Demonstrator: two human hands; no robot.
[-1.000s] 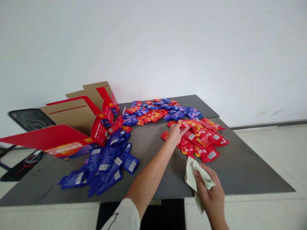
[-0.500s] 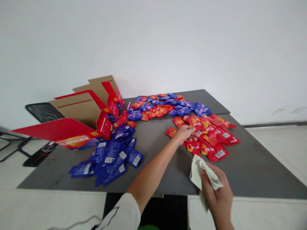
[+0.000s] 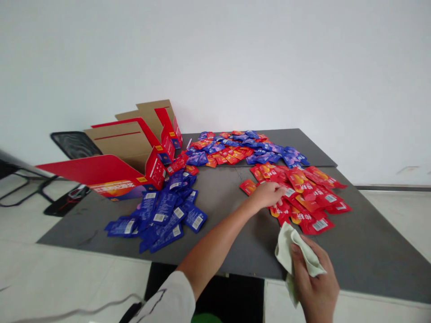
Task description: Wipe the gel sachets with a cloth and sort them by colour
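Pale cloth [image 3: 285, 252] gripped in right hand [image 3: 314, 285], left hand [image 3: 267, 195] curled on red sachets [image 3: 313, 199], fingers' hold there unclear

Bare indoor workroom, exact sort unclear: white wall [image 3: 215, 58], pale floor tiles [image 3: 393, 215] showed; dark table [image 3: 357, 255] held loose sachets [image 3: 313, 195], opened cartons [image 3: 117, 146].

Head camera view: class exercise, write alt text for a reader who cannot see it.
A person's left hand rests on red sachets on a dark grey table, while the right hand holds a cream cloth. Blue sachets and a mixed red-and-blue heap lie beside an open red carton.
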